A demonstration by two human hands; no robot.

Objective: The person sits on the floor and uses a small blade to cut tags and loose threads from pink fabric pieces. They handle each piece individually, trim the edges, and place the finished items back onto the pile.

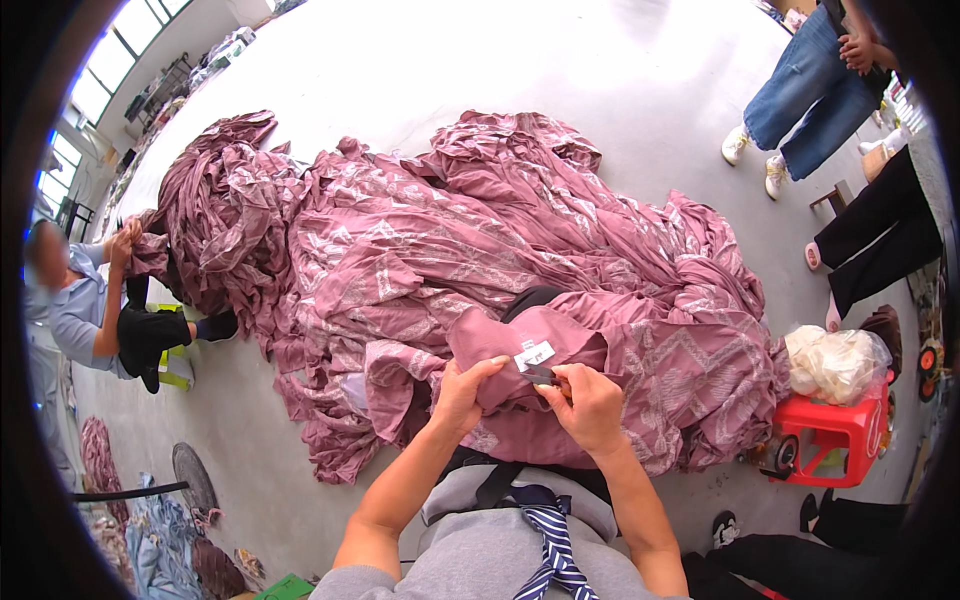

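Note:
A huge heap of mauve patterned fabric (420, 230) spreads over the pale floor in front of me. My left hand (462, 392) pinches a fold of that fabric close to my lap. A small white label (533, 355) sticks out of the fold just beyond my fingers. My right hand (590, 405) holds a small dark cutting tool (540, 375), its tip touching the cloth right under the label. Both forearms come up from the lower edge, over my grey top and a striped strap.
A person in a light blue top (90, 310) sits at the left, gripping the far end of the cloth. A red plastic stool (835, 430) with a clear bag of pale scraps (835, 362) stands at my right. Legs of other people (815, 100) stand at the upper right.

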